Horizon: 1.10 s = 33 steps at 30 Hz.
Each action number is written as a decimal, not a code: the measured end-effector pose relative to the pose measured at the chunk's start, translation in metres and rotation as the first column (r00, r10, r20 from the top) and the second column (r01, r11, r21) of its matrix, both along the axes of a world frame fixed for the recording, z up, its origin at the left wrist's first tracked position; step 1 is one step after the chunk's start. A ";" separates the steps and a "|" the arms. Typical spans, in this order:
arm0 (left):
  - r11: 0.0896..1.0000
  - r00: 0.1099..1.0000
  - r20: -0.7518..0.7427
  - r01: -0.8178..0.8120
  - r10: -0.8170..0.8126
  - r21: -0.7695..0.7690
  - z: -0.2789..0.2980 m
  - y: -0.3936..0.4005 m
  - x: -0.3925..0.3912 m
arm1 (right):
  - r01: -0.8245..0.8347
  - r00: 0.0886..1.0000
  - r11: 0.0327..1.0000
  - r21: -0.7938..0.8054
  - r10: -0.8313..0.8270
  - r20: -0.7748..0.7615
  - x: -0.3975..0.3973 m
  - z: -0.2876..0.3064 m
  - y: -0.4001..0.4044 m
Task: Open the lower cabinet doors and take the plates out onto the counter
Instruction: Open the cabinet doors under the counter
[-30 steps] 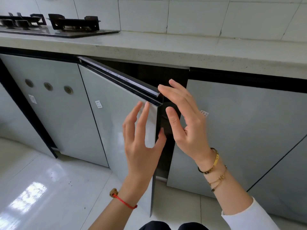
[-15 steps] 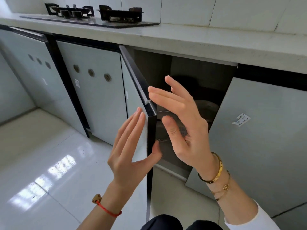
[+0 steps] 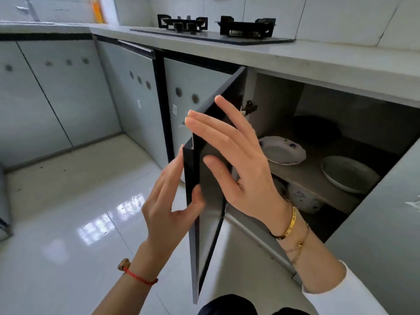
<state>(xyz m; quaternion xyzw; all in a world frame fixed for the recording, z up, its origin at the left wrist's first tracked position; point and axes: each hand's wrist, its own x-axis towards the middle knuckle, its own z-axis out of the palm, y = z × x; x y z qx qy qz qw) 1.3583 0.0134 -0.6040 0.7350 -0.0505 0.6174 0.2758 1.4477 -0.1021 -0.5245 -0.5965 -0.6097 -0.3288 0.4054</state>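
The left lower cabinet door [image 3: 210, 237] stands swung wide open, its dark inner face toward me. My left hand [image 3: 169, 201] pinches the door's free edge, fingers on the outer face and thumb on the inner. Flat against the inner face lies my right hand [image 3: 238, 162], fingers spread, holding nothing. Inside, a white plate with blue flowers [image 3: 281, 151] lies on the shelf, with a second white plate [image 3: 350, 175] to its right. The right door [image 3: 381, 223] is closed. The counter [image 3: 306, 60] runs above.
A gas stove [image 3: 216, 28] sits on the counter at the back left. A dark pan or bowl [image 3: 318, 130] rests at the shelf's rear. Under the shelf stands a blue-flowered bowl [image 3: 304, 198]. Closed cabinets line the left wall above the glossy tiled floor [image 3: 79, 223].
The left door has swung from barely ajar to wide open, both hands moving with it. The view has turned left, and the plates inside have come into sight.
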 end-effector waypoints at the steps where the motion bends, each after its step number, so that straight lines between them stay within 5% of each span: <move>1: 1.000 1.000 -0.015 -0.011 0.011 -0.002 0.000 0.006 -0.002 | 0.006 1.000 1.000 -0.014 -0.006 0.010 0.000 0.000 0.007; 18: 0.993 0.936 -0.332 -0.118 0.113 0.005 -0.001 0.118 -0.012 | 0.349 0.922 0.914 -0.208 -0.295 0.249 -0.007 0.000 0.120; 33: 0.988 0.923 -0.353 -0.141 0.155 0.065 -0.002 0.173 0.004 | 0.446 0.881 0.859 -0.253 -0.372 0.292 0.008 -0.003 0.181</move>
